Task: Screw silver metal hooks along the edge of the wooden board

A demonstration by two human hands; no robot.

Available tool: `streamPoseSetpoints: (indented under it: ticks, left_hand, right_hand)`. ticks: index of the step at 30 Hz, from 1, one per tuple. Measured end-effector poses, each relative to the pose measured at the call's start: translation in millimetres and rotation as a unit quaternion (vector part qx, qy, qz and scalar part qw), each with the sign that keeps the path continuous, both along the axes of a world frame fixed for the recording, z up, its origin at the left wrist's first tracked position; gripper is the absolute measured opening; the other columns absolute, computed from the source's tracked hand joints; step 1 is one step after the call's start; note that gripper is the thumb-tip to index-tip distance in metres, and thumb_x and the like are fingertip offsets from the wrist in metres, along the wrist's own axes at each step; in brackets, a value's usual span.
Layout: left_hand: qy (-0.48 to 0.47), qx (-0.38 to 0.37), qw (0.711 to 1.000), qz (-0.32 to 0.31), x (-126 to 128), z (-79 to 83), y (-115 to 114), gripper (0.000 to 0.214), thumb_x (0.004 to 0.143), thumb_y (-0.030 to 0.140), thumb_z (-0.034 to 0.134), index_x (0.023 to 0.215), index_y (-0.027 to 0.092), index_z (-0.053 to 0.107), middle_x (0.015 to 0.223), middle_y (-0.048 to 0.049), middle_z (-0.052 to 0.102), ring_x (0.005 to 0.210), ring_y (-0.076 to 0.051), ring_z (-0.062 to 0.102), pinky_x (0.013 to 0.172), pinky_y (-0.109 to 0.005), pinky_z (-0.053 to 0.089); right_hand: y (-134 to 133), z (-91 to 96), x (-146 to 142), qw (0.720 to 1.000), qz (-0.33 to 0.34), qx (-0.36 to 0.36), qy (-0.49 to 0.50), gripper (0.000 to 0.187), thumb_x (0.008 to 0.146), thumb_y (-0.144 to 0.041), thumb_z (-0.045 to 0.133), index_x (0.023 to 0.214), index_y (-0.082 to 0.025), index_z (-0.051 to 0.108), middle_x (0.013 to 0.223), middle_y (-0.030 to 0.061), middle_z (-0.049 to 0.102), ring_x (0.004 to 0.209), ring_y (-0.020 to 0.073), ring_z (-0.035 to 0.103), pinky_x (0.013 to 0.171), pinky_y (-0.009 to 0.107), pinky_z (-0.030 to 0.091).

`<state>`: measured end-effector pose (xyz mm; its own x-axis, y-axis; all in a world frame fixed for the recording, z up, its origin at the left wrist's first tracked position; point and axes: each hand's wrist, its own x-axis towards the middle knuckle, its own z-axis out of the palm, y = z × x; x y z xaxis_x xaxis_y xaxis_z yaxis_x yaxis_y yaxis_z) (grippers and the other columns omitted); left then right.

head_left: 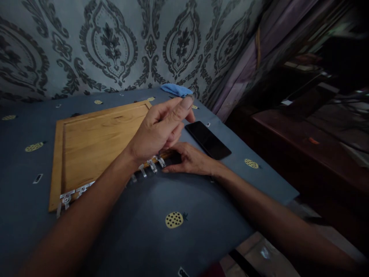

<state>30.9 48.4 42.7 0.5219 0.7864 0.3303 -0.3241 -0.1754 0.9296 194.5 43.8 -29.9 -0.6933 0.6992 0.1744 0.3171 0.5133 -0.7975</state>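
A framed wooden panel (103,146) lies flat on the table, with several metal hinges (152,166) in a row along its near edge. My left hand (163,125) is closed in a fist above the panel's near right part, thumb on top. Below the fist shows the thin shaft of a screwdriver (158,154), its tip by the rightmost hinge; the handle is hidden in the fist. My right hand (190,159) is curled at the panel's near right corner, thumb beside that same hinge. My left forearm covers the middle of the hinge row.
A black phone (208,140) lies right of the panel. Behind it is a folded blue cloth (176,90). The grey-blue tablecloth (213,207) has printed pineapples. A patterned wall (123,46) borders the far side, and a purple curtain (245,73) hangs at the right.
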Motion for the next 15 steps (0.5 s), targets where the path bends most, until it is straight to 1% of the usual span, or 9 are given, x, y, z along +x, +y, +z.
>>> streamPoseSetpoints:
  ticks: [2, 4, 7, 9, 12, 15]
  left_hand:
    - [0.009, 0.005, 1.000, -0.009, 0.3, -0.2, -0.5, 0.046, 0.092, 0.062, 0.060, 0.072, 0.021, 0.054, 0.043, 0.0101, 0.031, 0.034, -0.005, 0.026, 0.036, -0.023, 0.021]
    - [0.007, 0.019, 1.000, 0.010, 1.4, 0.3, -1.7, 0.045, 0.093, 0.062, 0.060, 0.072, 0.022, 0.055, 0.043, 0.0091, 0.032, 0.035, -0.005, 0.026, 0.037, -0.024, 0.023]
    - [-0.019, 0.049, 0.995, 0.088, 2.1, 4.7, -4.1, 0.048, 0.093, 0.064, 0.057, 0.070, 0.022, 0.055, 0.043, 0.0084, 0.031, 0.037, -0.005, 0.025, 0.038, -0.024, 0.025]
    - [-0.030, 0.058, 0.990, 0.129, 1.4, 9.2, -5.3, 0.051, 0.093, 0.067, 0.054, 0.070, 0.022, 0.054, 0.044, 0.0083, 0.029, 0.037, -0.005, 0.024, 0.038, -0.024, 0.024]
    - [-0.032, 0.046, 0.987, 0.152, 0.1, 13.1, -5.2, 0.051, 0.093, 0.068, 0.054, 0.069, 0.022, 0.054, 0.044, 0.0078, 0.028, 0.037, -0.006, 0.023, 0.037, -0.026, 0.021]
    - [-0.033, 0.022, 0.987, 0.156, 0.2, 10.4, -3.6, 0.051, 0.090, 0.069, 0.058, 0.068, 0.023, 0.054, 0.045, 0.0071, 0.031, 0.037, -0.007, 0.024, 0.037, -0.028, 0.020]
  right_hand:
    - [-0.3, 0.4, 0.1, 1.000, 0.000, 0.004, 0.000, 0.043, 0.084, -0.038, 0.079, 0.118, -0.016, 0.067, 0.116, 0.0096, 0.074, 0.105, 0.0228, 0.071, 0.095, 0.039, 0.057]
    - [-0.1, 0.1, 0.1, 1.000, -0.003, 0.013, -0.001, 0.043, 0.083, -0.039, 0.080, 0.118, -0.016, 0.067, 0.115, 0.0094, 0.074, 0.106, 0.0235, 0.071, 0.095, 0.040, 0.057]
    - [0.8, -1.3, 0.0, 1.000, -0.003, 0.008, 0.002, 0.049, 0.082, -0.036, 0.081, 0.124, -0.017, 0.064, 0.126, 0.0118, 0.071, 0.115, 0.0252, 0.068, 0.100, 0.041, 0.056]
    - [1.5, -2.6, -0.1, 1.000, 0.003, -0.003, 0.015, 0.053, 0.082, -0.034, 0.081, 0.128, -0.017, 0.062, 0.131, 0.0125, 0.068, 0.120, 0.0251, 0.067, 0.103, 0.041, 0.055]
    - [1.9, -4.3, -0.2, 1.000, 0.003, -0.004, 0.024, 0.053, 0.082, -0.034, 0.082, 0.128, -0.017, 0.062, 0.128, 0.0121, 0.069, 0.116, 0.0235, 0.069, 0.101, 0.040, 0.056]
    - [1.0, -4.7, -0.3, 1.000, 0.002, -0.009, 0.023, 0.052, 0.081, -0.033, 0.082, 0.127, -0.018, 0.062, 0.125, 0.0114, 0.070, 0.114, 0.0232, 0.069, 0.101, 0.041, 0.056]
